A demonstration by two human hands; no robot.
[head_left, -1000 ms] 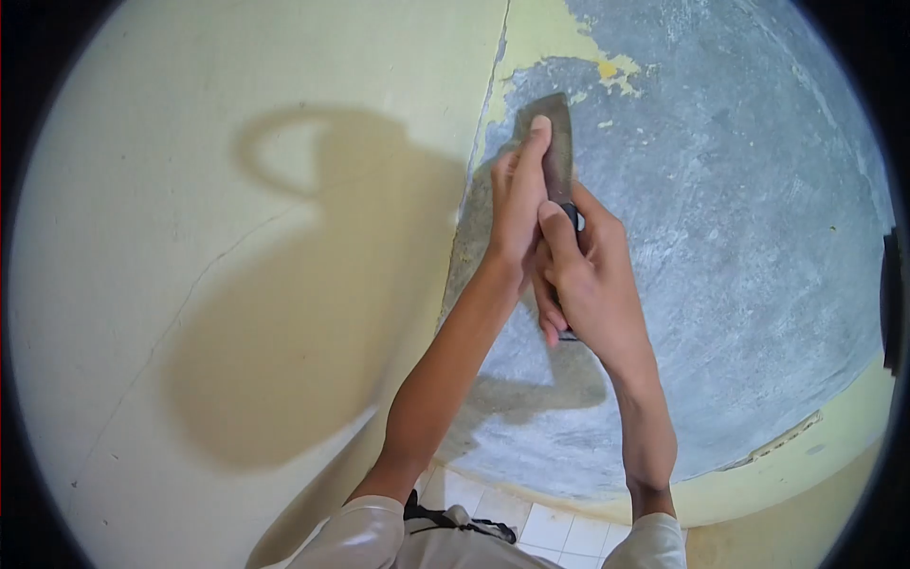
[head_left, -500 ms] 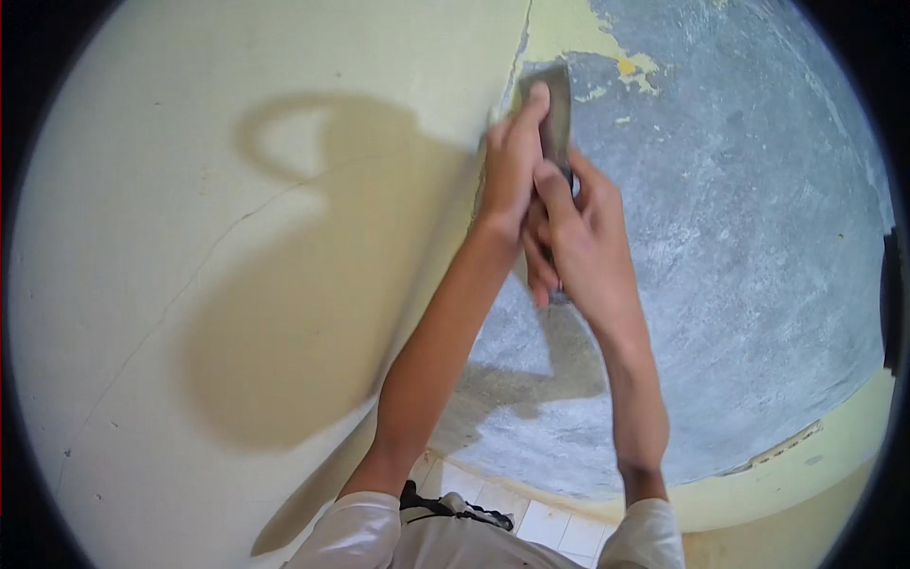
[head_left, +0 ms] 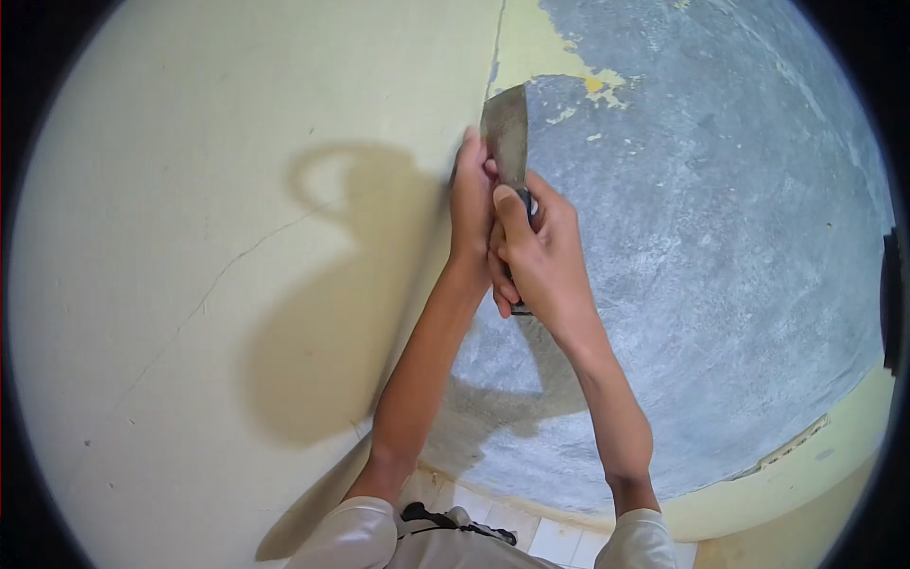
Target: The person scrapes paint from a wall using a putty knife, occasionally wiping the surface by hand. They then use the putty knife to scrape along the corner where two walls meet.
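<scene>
My right hand (head_left: 555,256) is closed around the dark handle of a scraper (head_left: 508,137), its thumb lying along the handle. The scraper's wide metal blade points up, its top corner at the border between cream paint and grey wall. Beside the blade's left edge is my left hand (head_left: 471,204), with its thumb raised off the metal and some fingertips showing near the blade's lower part; its other fingers are hidden. Both hands are close together at the wall corner.
A cream wall (head_left: 190,142) with a thin crack and my shadow fills the left. To the right is a bare grey wall (head_left: 720,237) with cream paint remnants (head_left: 531,43) at its top. White floor tiles (head_left: 555,541) show below, and a dark object (head_left: 891,303) stands at the right edge.
In the view, both hands and the scraper have shifted left and slightly down. My left thumb, earlier on the blade, is now off it, and more of the blade shows.
</scene>
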